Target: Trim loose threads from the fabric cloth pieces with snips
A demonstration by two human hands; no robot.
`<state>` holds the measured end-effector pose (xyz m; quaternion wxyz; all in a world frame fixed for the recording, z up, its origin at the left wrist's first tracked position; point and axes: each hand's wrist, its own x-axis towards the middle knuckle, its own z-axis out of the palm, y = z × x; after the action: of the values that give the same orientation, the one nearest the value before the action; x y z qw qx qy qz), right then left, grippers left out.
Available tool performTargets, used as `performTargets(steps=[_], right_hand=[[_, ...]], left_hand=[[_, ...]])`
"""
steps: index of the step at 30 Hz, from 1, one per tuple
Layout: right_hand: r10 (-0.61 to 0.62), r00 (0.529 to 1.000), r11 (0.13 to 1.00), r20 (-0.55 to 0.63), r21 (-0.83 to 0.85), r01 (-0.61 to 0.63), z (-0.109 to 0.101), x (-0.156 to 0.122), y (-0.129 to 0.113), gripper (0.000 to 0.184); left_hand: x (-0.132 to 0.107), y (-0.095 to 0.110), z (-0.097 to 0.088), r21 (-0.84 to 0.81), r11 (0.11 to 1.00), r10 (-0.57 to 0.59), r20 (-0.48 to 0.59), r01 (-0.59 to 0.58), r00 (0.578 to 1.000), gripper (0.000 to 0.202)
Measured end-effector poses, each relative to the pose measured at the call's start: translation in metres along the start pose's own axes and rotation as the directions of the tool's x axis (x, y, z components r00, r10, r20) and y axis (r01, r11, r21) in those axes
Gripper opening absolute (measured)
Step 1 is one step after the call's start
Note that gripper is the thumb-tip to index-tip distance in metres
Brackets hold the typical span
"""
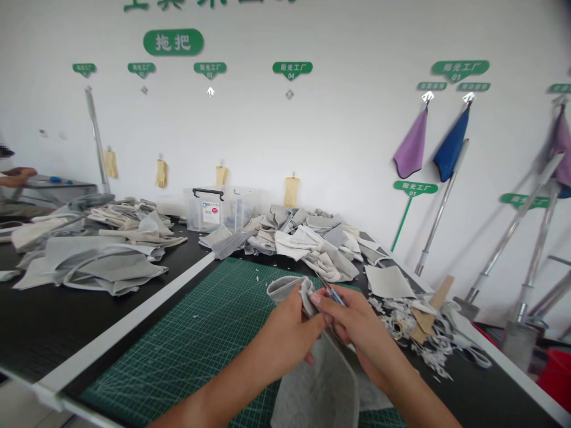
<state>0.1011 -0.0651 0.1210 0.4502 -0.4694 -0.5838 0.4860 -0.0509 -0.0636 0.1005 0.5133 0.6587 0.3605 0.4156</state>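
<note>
We see the left hand (288, 330) with its grip clenched on the folded upper edge of a grey cloth (316, 380), thumb and fingers pinching the fabric. The cloth hangs from that grip toward the person, and its lower part lies on the green cutting mat (200, 339). The right hand (359, 330) touches the left at the fingertips. Its grip is closed around a thin tool with a blue tint, which looks to us like small snips (332, 293). The fingers hide most of it, so we cannot be sure. The tip of the tool pokes out just above the two grips, close to the raised fold of cloth.

Beyond the grips a heap of grey and white cloth pieces (303, 238) lies on the dark worktop (53, 321), with a clear plastic box (207, 209) behind it. To the right of the right-hand grip lie white trimmings (419, 333), near the edge of the worktop. Well off to the left of the left-hand grip sits another pile of grey fabric (98, 255), and past it another person's arm (15, 173) shows at the edge of the view. A purple cloth (413, 145) and a blue cloth (452, 145) hang on the wall.
</note>
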Motion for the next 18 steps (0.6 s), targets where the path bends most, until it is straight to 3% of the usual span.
performTargets(steps=[3, 6, 9, 10, 13, 16, 18], right_hand=[[-0.003, 1.0, 1.0, 0.028, -0.009, 0.004, 0.002, 0.0, 0.0, 0.036], [-0.024, 1.0, 1.0, -0.014, -0.005, 0.024, -0.002, 0.003, 0.004, 0.037], [0.002, 0.998, 1.0, -0.057, -0.022, -0.003, -0.011, 0.007, 0.013, 0.04], [0.022, 0.997, 0.999, -0.071, -0.028, -0.024, -0.015, 0.009, 0.018, 0.042], [0.069, 0.99, 0.997, -0.126, -0.025, -0.073, -0.03, 0.017, 0.036, 0.045], [0.093, 0.983, 0.996, -0.16, 0.015, -0.091, -0.045, 0.028, 0.059, 0.044], [0.115, 0.982, 0.993, -0.151, 0.056, -0.108, -0.054, 0.036, 0.073, 0.045]], left_hand=[[0.002, -0.003, 0.0, -0.037, 0.999, 0.008, 0.032, -0.007, 0.999, 0.039], [0.007, -0.006, -0.013, -0.073, 0.997, -0.032, 0.015, 0.033, 0.999, 0.038], [0.015, -0.01, -0.046, 0.028, 0.999, -0.012, -0.205, 0.018, 0.979, 0.036], [0.019, -0.011, -0.06, 0.102, 0.994, 0.057, -0.316, -0.026, 0.947, 0.035], [0.027, -0.015, -0.114, 0.249, 0.95, 0.298, -0.542, -0.188, 0.785, 0.036], [0.029, -0.027, -0.18, 0.193, 0.934, 0.347, -0.68, -0.299, 0.645, 0.041], [0.025, -0.044, -0.228, 0.211, 0.935, 0.337, -0.772, -0.283, 0.539, 0.041]])
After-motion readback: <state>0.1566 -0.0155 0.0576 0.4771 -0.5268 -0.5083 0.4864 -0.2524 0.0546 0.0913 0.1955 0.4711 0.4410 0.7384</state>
